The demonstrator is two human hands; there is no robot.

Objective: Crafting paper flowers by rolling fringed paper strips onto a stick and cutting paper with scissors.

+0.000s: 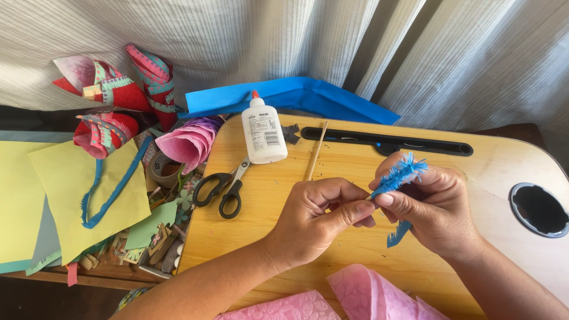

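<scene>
Nearest the camera, folds of pink patterned paper lie at the front edge of the wooden bench, between the two forearms.

Both forearms reach up from the bottom of the view and meet over the middle of the bench. The left hand is curled nearly closed, knuckles up, thumb stretched out to the right and pressed against the index finger, pinching the lower end of a blue fringed paper strip. The right hand is also closed on that strip: its thumb and fingertips clamp it just beside the left thumb, the other fingers folded loosely behind it. The strip is held in the air above the bench, between the two hands. Its long axis runs on a slant, from lower left at the pinch up to the right, where the frayed fringe fans out above the right knuckles; a loose blue tail hangs down below the right palm.

Further back on the bench lie black-handled scissors, blades toward a white glue bottle with an orange tip, and a thin wooden stick just beside the bottle. To the left, off the bench, are yellow paper sheets and a pink paper cone. A blue folded sheet lies at the far edge before a striped curtain.
</scene>
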